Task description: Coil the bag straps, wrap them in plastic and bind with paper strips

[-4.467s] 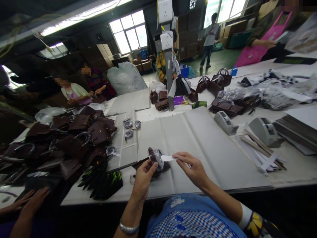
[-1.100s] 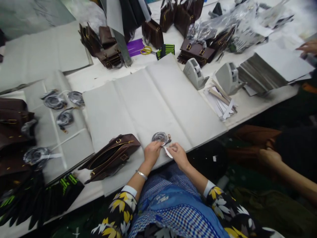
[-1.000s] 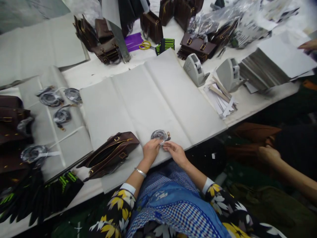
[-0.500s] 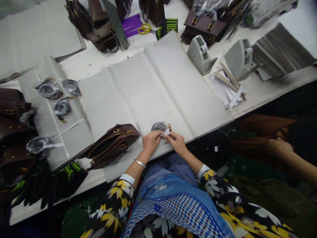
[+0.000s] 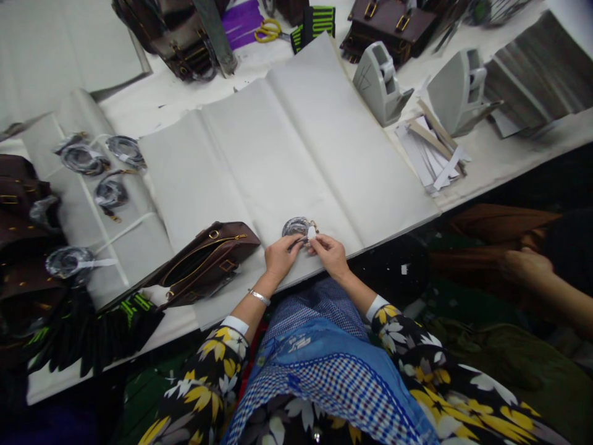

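A coiled strap in clear plastic (image 5: 296,226) lies on the white tissue paper (image 5: 287,154) near the table's front edge. My left hand (image 5: 280,257) pinches the coil's near side. My right hand (image 5: 330,252) pinches a small white tape strip (image 5: 311,233) against the coil. Both hands are closed and meet at the coil. A brown handbag (image 5: 204,262) lies open-topped on its side just left of my left hand.
Two grey tape dispensers (image 5: 380,83) (image 5: 456,89) stand at the right, with paper strips (image 5: 433,161) beside them. Several wrapped coils (image 5: 99,173) lie at the left. More brown bags (image 5: 180,37), yellow scissors (image 5: 269,28) and black-green tags (image 5: 106,327) surround the paper. Another person's hand (image 5: 523,266) is at the right.
The coil went from held in the air to lying on the paper. My right hand brought the white strip onto it. The view has tilted further down.
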{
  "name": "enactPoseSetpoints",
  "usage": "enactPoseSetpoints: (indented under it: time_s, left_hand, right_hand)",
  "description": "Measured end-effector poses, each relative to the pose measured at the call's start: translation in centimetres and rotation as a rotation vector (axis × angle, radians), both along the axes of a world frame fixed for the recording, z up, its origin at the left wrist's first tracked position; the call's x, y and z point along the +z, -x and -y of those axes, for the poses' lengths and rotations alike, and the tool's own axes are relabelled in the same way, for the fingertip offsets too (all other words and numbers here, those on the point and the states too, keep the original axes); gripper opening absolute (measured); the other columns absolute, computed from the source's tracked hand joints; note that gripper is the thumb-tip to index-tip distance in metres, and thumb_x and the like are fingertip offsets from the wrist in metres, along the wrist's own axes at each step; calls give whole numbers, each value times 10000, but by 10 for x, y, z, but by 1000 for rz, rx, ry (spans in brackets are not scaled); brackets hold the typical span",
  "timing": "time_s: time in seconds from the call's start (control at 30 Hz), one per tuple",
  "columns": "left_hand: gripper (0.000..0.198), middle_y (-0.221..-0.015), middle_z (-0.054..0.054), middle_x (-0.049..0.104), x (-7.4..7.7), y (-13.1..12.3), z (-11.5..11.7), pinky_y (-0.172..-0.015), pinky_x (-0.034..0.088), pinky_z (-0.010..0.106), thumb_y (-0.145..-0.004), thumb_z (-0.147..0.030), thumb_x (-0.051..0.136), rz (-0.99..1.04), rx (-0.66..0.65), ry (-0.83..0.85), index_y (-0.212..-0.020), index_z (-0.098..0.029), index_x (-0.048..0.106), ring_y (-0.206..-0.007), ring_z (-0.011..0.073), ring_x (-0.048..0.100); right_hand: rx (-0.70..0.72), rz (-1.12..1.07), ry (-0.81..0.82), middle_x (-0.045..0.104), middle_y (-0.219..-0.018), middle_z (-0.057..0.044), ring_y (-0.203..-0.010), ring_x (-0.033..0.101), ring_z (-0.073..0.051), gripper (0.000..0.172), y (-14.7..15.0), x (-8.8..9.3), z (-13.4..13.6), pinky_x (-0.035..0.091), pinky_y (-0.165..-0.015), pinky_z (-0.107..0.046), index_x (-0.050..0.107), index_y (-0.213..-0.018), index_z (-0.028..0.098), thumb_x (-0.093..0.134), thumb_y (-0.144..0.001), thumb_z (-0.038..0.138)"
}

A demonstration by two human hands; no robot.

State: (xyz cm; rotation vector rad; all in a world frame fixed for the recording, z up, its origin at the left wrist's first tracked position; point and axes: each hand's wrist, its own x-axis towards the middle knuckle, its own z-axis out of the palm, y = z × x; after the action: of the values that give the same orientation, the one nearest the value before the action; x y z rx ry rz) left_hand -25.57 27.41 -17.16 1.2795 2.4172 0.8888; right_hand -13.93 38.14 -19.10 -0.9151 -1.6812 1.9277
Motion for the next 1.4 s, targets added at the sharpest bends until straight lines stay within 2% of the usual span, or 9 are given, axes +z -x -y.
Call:
enactPoseSetpoints:
  time_s: [0.17,0.4,0.77,1.03,1.23,1.4]
  left_hand:
    - [205,-1043,-11,740,-5,2,-3,-811,516,251,-846,-192,638,61,55,-42,-1036,-255,683,-919,156,686]
    - [228,-1034,0,732,-6,4,-6,-777,540,234,-823,-180,662,157,57,-95,-1043,-240,661,-848,135,702]
    - [196,-1022,24,721,-9,4,-5,-798,554,253,-856,-195,626,189,52,-148,-1047,-226,657,-856,146,699]
    - [202,-1085,38,700,-5,5,-6,-879,530,289,-838,-147,628,136,29,-178,-1007,-236,695,-1030,179,641]
    - [209,-1113,27,711,-7,4,-3,-952,505,310,-842,-112,615,139,14,-218,-960,-244,725,-1052,169,647]
    - [169,-1071,28,744,-12,4,-2,-942,523,314,-834,-115,630,160,26,-227,-885,-234,740,-1016,169,682]
  right_hand:
    - [38,58,-91,659,-609,8,-529,589,-136,261,-6,8,3,487,-578,-248,731,-772,185,635,-818,424]
    - [-12,130,-108,712,-711,-10,-561,632,-140,297,-2,7,6,507,-577,-237,719,-850,181,567,-856,436]
    - [-50,178,-135,702,-655,-10,-533,624,-141,284,5,5,8,501,-552,-229,702,-808,182,559,-851,424]
    - [-32,184,-168,689,-649,-6,-529,610,-140,284,7,7,6,486,-554,-232,690,-785,188,556,-849,430]
    - [-16,195,-221,684,-655,3,-538,603,-137,257,9,2,4,473,-572,-232,686,-805,195,545,-859,403]
    - [13,199,-282,685,-692,1,-605,620,-147,257,12,0,1,477,-630,-243,674,-845,203,523,-878,409]
